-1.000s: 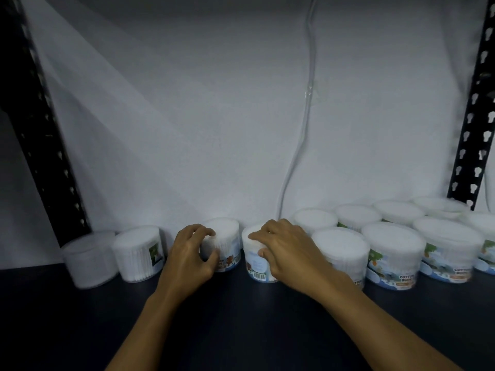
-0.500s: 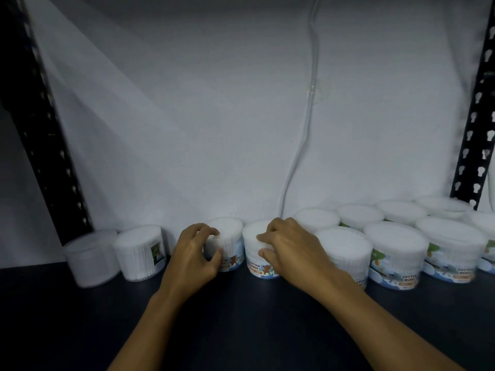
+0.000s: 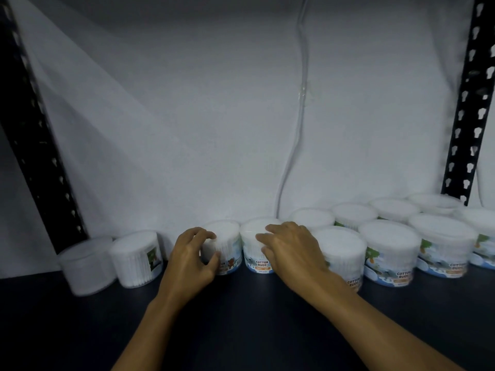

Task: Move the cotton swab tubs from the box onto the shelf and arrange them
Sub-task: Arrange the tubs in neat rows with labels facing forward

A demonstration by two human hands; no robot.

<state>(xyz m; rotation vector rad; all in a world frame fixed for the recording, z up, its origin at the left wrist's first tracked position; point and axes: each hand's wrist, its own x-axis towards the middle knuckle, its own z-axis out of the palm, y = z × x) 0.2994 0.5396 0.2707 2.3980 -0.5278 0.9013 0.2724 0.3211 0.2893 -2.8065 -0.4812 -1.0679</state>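
Several round white cotton swab tubs stand along the back of the dark shelf (image 3: 241, 317). My left hand (image 3: 191, 259) grips one tub (image 3: 227, 236) near the middle, fingers curled over its top and thumb on its front. Beside it on the right stands another tub (image 3: 255, 253) with a "COTTON BUDS" label facing me, and my right hand (image 3: 292, 250) holds it from the right side, fingers over its top edge. Both tubs stand upright against the white wall. The box is not in view.
Two more tubs (image 3: 136, 259) stand at the far left by a black perforated upright (image 3: 40, 145). A double row of tubs (image 3: 388, 250) fills the right side up to the other upright (image 3: 466, 103). A thin cable (image 3: 300, 103) hangs down the wall.
My right hand has turned and pushed its tub back toward the wall, so the label now faces forward. My left hand stays on its tub with little movement.
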